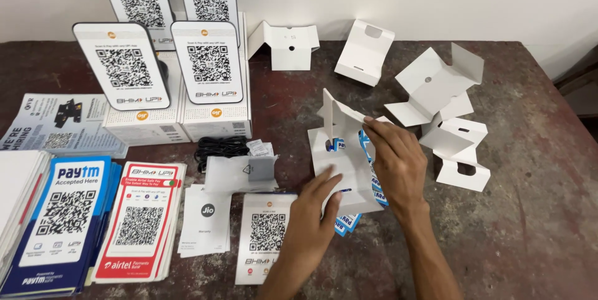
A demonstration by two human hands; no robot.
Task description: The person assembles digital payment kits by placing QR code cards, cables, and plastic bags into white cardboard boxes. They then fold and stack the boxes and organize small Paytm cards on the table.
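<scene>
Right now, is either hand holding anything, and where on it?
The right hand pinches the upper edge of a folded white cardboard insert with its fingers. The left hand lies flat on its base, pressing rather than gripping.

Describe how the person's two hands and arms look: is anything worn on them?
Both the left hand and the right hand are bare: no gloves, rings or watch show. The forearms are bare too, slim, with no sleeve in view down to the picture's lower edge.

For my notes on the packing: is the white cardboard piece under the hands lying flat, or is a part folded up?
Partly folded up: the white cardboard piece lies on the table, one flap standing upright.
</scene>
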